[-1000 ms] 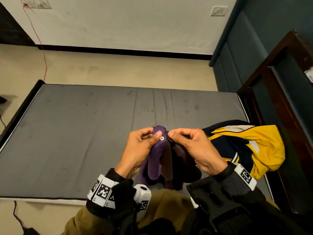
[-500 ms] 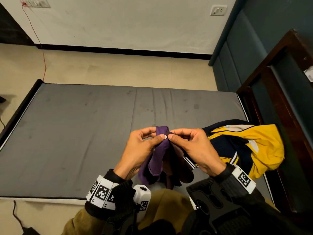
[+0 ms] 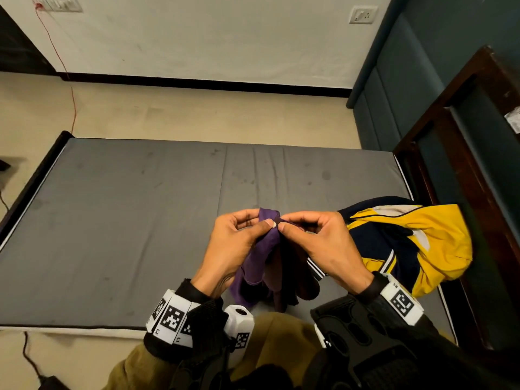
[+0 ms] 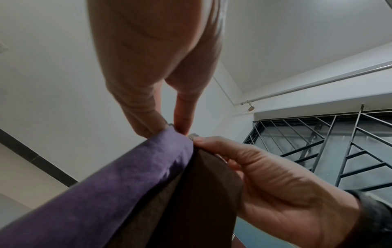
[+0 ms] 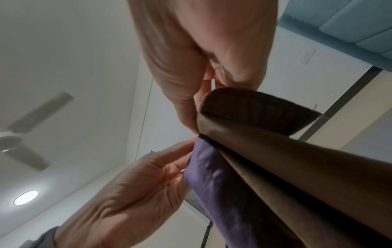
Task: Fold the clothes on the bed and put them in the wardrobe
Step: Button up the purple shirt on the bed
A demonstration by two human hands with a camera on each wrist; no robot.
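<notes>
- Your left hand pinches the top edge of the purple garment between thumb and forefinger — a closed grip on the cloth, held up over the near edge of the bed.
- Your right hand pinches the same top edge just beside the left one, thumb tips almost touching; its grip takes in the darker brown part of the cloth.
- The garment hangs down from both pinches in loose folds, purple on your left and dark brown on your right, its lower end reaching the mattress near your body.
- From the left wrist, the purple fold runs up to the fingertips, with the brown layer against your right palm.
- From the right wrist, the brown layer curls over at the top under your right fingers, and the purple lies against your left palm.
- A yellow, navy and white jacket lies crumpled at the bed's right side — just beside your right hand, against the dark wooden frame.
- Both wrists carry bands with black-and-white markers.
</notes>
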